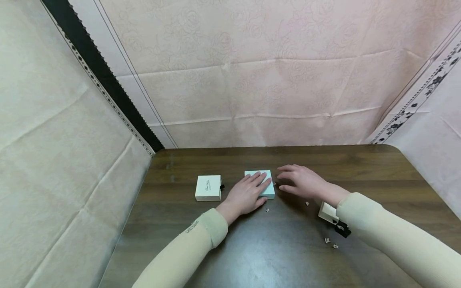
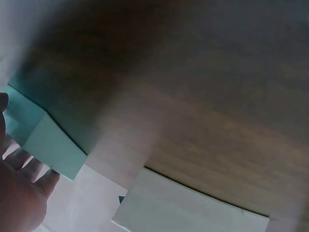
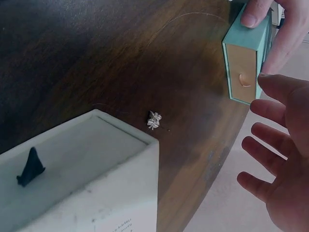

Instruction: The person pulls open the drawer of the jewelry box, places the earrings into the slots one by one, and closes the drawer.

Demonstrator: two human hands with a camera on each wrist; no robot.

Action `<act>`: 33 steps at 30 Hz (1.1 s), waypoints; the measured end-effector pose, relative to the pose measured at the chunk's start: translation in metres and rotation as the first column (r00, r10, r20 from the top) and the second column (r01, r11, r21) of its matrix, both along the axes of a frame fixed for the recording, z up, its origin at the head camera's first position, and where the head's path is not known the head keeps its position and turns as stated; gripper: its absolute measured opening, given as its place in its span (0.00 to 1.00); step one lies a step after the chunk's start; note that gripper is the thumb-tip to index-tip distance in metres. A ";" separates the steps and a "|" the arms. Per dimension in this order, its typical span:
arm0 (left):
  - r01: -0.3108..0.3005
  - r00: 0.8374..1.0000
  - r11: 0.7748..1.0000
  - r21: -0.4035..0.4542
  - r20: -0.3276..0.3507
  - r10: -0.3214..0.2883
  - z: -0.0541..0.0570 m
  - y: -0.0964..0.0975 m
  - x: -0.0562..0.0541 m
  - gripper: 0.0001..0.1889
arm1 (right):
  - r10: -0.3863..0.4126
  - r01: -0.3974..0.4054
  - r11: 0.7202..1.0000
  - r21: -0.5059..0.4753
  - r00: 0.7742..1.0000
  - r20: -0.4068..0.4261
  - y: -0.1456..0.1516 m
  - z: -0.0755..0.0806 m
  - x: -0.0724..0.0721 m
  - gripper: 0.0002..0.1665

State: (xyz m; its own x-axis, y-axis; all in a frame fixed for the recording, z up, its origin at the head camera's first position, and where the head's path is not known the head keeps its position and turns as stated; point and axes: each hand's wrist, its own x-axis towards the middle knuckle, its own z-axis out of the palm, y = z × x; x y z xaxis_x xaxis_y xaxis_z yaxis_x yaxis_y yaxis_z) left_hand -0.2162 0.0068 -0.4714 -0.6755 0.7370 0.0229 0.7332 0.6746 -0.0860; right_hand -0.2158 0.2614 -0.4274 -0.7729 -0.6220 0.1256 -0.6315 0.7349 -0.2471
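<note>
My left hand [image 1: 246, 194] holds a light-blue drawer box [image 1: 268, 196] on the table. Its fingers lie across the lid and the thumb is against the near side. At the box's right end, a tan drawer front [image 3: 236, 63] with a small ribbon loop [image 3: 245, 79] faces my right hand [image 1: 304, 182]. That hand hovers just right of the box, its fingers slightly spread and bent, with nothing in them. A small silvery ornament [image 3: 153, 120] lies on the table near it.
Left of the light-blue box sits a white box [image 1: 208, 188] with a black tab. Another white box [image 1: 327, 212] is partly hidden by my right sleeve. Several small silvery pieces [image 1: 327, 240] are scattered on the brown table [image 1: 252, 256], whose far edge meets a cloth-covered wall.
</note>
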 end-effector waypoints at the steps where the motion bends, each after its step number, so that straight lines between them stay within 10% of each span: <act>1: 0.000 1.000 1.000 -0.001 -0.003 0.000 0.000 0.000 0.000 0.36 | -0.003 0.003 1.000 0.003 1.000 0.011 0.000 -0.001 -0.001 0.18; 33: 0.015 0.998 0.999 0.041 -0.068 -0.012 -0.009 -0.003 0.001 0.33 | 0.012 -0.001 0.998 -0.071 0.988 0.156 -0.005 -0.020 -0.024 0.09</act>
